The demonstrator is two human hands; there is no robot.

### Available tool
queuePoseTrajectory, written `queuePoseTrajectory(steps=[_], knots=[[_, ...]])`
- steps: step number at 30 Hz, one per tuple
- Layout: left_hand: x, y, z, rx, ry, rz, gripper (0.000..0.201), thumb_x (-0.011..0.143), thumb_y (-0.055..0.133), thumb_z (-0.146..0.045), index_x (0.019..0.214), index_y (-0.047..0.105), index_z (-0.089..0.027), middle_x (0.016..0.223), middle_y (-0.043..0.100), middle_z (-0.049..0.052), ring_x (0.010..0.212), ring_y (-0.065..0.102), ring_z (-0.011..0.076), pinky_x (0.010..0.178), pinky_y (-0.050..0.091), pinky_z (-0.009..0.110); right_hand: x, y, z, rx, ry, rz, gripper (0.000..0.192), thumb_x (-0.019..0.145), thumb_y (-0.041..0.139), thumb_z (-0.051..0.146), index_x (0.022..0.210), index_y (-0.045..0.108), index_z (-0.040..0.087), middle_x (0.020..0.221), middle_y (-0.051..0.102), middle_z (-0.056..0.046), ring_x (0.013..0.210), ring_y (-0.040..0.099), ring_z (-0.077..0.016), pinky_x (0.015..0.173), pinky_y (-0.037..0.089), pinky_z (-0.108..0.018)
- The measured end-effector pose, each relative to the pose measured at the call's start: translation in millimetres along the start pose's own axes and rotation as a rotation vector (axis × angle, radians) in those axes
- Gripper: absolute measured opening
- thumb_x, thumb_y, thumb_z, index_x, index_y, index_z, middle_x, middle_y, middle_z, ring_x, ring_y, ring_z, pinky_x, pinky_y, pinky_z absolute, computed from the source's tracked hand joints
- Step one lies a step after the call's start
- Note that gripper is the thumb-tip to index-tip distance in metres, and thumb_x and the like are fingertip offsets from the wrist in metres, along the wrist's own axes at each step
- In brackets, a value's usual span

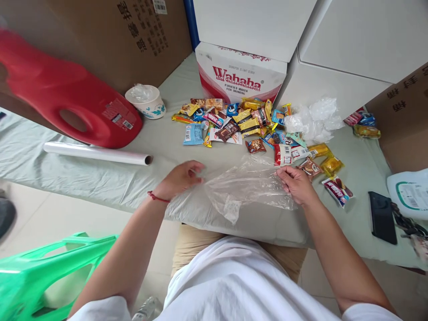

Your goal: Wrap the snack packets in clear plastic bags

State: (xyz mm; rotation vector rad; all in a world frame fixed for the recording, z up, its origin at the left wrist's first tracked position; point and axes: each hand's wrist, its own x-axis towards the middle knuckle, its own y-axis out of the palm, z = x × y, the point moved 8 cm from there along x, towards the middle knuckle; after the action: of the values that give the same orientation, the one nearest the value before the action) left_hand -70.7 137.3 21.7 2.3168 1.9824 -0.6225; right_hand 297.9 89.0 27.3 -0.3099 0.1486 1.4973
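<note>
A clear, wrinkled plastic bag point(247, 183) stretches between my two hands above the front of the covered table. My right hand point(296, 183) pinches its right end between thumb and fingers. At the other end, my left hand point(182, 178) has curled fingers, and the bag's folds run together at its thumb tip. A red cord circles the left wrist. Just beyond the bag lies a heap of small wrapped snacks point(230, 120) in many colours. A brown snack packet point(309, 168) and a purple-and-white snack packet point(337, 191) lie close to my right hand.
A red jug point(76, 93), a paper bowl point(147, 102) and a white roll point(96, 153) are at left. Behind the snacks stands a Wahaha carton point(240, 78). Crumpled clear plastic point(314, 120), a phone point(383, 217) and a white bottle point(409, 194) lie to the right.
</note>
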Motion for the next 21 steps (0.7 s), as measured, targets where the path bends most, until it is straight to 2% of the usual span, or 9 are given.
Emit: queuePoseTrajectory(steps=[3, 6, 9, 11, 14, 16, 18, 19, 21], knots=[[0.0, -15.8, -6.0, 0.017, 0.105, -0.286, 0.018, 0.072, 0.084, -0.022, 0.086, 0.073, -0.019, 0.081, 0.066, 0.002, 0.072, 0.055, 0.0145, 0.064, 0.043, 0.022, 7.2, -3.8, -15.0, -0.036, -0.038, -0.05, 0.038, 0.078, 0.078, 0.059, 0.084, 0.073, 0.023, 0.052, 0.044, 0.007, 0.041, 0.034, -0.0096, 0.04, 0.023, -0.025], [6.7, 16.3, -25.9, -0.056, 0.232, -0.247, 0.027, 0.074, 0.084, -0.026, 0.099, 0.074, -0.02, 0.103, 0.07, 0.006, 0.098, 0.062, 0.0194, 0.082, 0.048, 0.025, 16.0, 2.0, -4.8, -0.18, -0.185, 0.026, 0.033, 0.082, 0.076, 0.056, 0.089, 0.078, 0.024, 0.064, 0.061, 0.002, 0.053, 0.05, -0.0135, 0.051, 0.039, -0.027], [23.2, 70.7, -42.8, -0.164, 0.243, -0.019, 0.049, 0.062, 0.091, -0.024, 0.108, 0.073, -0.021, 0.103, 0.072, 0.006, 0.102, 0.065, 0.0221, 0.085, 0.047, 0.028, 25.5, 11.9, 24.4, -0.311, -0.346, 0.166, 0.029, 0.086, 0.073, 0.053, 0.095, 0.081, 0.027, 0.089, 0.075, -0.003, 0.08, 0.066, -0.0202, 0.075, 0.051, -0.033], [31.9, 110.2, -43.7, -0.183, 0.154, 0.222, 0.052, 0.054, 0.095, -0.024, 0.101, 0.073, -0.021, 0.084, 0.071, 0.003, 0.08, 0.065, 0.0206, 0.069, 0.045, 0.027, 32.0, 12.4, 45.5, -0.365, -0.406, 0.228, 0.029, 0.089, 0.07, 0.053, 0.099, 0.081, 0.028, 0.092, 0.075, -0.004, 0.085, 0.066, -0.0217, 0.081, 0.052, -0.036], [29.9, 148.5, -38.9, -0.153, 0.093, 0.484, 0.032, 0.058, 0.093, -0.034, 0.071, 0.068, -0.02, 0.053, 0.052, -0.004, 0.048, 0.044, 0.0125, 0.049, 0.028, 0.025, 33.9, -9.7, 74.9, -0.454, -0.5, 0.07, 0.031, 0.089, 0.07, 0.053, 0.101, 0.079, 0.026, 0.093, 0.071, -0.005, 0.088, 0.064, -0.0216, 0.082, 0.051, -0.035], [27.2, 151.4, -35.1, -0.185, 0.115, 0.431, 0.042, 0.069, 0.086, -0.046, 0.057, 0.055, -0.02, 0.049, 0.039, -0.006, 0.044, 0.032, 0.0092, 0.047, 0.021, 0.025, 20.9, -34.8, 85.1, -0.483, -0.546, -0.213, 0.032, 0.089, 0.07, 0.054, 0.102, 0.075, 0.025, 0.096, 0.069, -0.005, 0.09, 0.062, -0.0217, 0.082, 0.05, -0.034], [22.6, 145.4, -29.8, -0.243, 0.139, 0.268, 0.049, 0.078, 0.077, -0.053, 0.057, 0.048, -0.021, 0.052, 0.035, -0.006, 0.046, 0.03, 0.0087, 0.047, 0.021, 0.026, 0.0, -45.6, 76.5, -0.432, -0.492, -0.4, 0.035, 0.093, 0.065, 0.057, 0.103, 0.072, 0.024, 0.093, 0.069, -0.005, 0.085, 0.062, -0.0211, 0.077, 0.05, -0.033], [18.7, 142.9, -26.8, -0.266, 0.143, 0.19, 0.049, 0.081, 0.074, -0.055, 0.058, 0.047, -0.021, 0.053, 0.034, -0.006, 0.047, 0.03, 0.0089, 0.047, 0.022, 0.026, -8.7, -39.9, 65.9, -0.387, -0.434, -0.397, 0.038, 0.095, 0.06, 0.059, 0.105, 0.071, 0.024, 0.091, 0.069, -0.005, 0.082, 0.061, -0.0207, 0.074, 0.05, -0.032], [9.5, 143.4, -22.2, -0.281, 0.14, 0.099, 0.047, 0.083, 0.071, -0.056, 0.062, 0.047, -0.021, 0.056, 0.034, -0.006, 0.049, 0.031, 0.0089, 0.047, 0.024, 0.025, -20.2, -5.4, 39.6, -0.307, -0.303, -0.209, 0.043, 0.097, 0.055, 0.062, 0.109, 0.071, 0.024, 0.093, 0.07, -0.006, 0.081, 0.063, -0.0204, 0.07, 0.049, -0.031]])
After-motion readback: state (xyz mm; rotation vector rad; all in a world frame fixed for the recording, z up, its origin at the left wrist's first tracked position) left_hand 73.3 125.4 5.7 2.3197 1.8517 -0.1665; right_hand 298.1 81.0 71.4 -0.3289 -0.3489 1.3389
